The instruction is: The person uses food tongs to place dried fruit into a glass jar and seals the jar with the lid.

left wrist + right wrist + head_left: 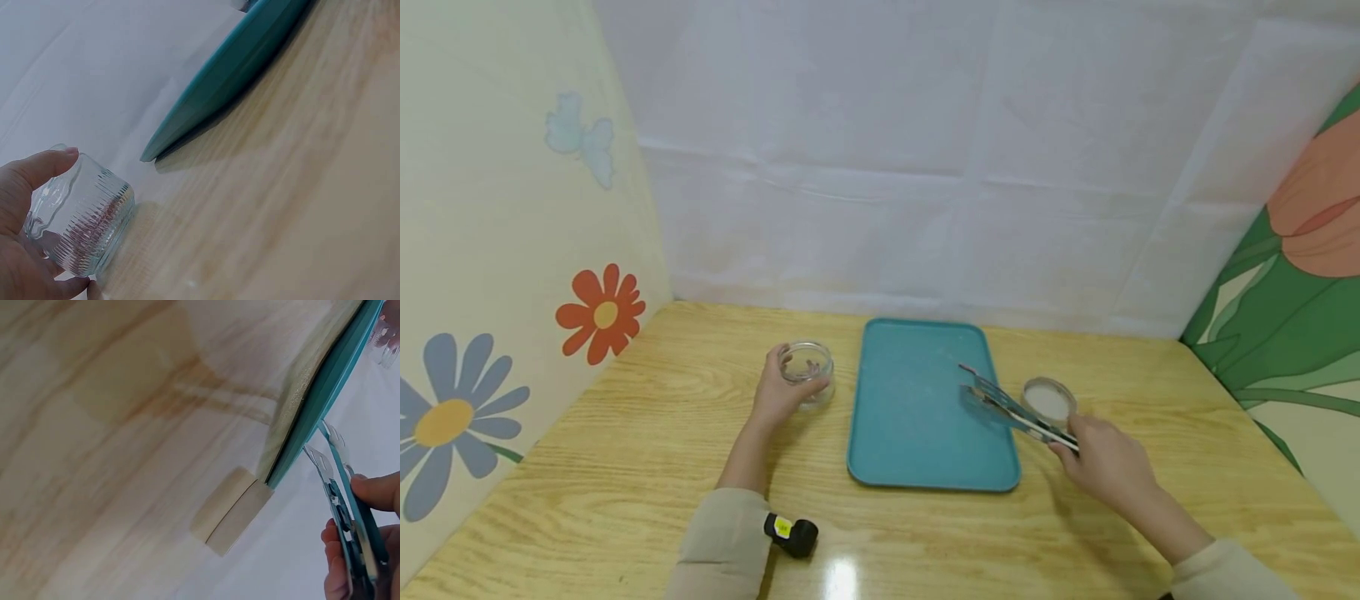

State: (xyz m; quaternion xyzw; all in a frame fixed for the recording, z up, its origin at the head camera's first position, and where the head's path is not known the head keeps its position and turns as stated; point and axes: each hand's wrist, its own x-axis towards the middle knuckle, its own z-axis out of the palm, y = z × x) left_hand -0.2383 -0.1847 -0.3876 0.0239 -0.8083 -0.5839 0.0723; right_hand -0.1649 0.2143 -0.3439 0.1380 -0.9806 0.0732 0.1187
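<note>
Currently | left hand: thumb and fingers curled round the glass jar, left of the tray, reddish bits inside | right hand: fingers gripping metal tongs, their parted tips over the tray's right side, round lid near the knuckles.

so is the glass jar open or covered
Open: the head view looks down into the glass jar through its uncovered mouth.
</note>
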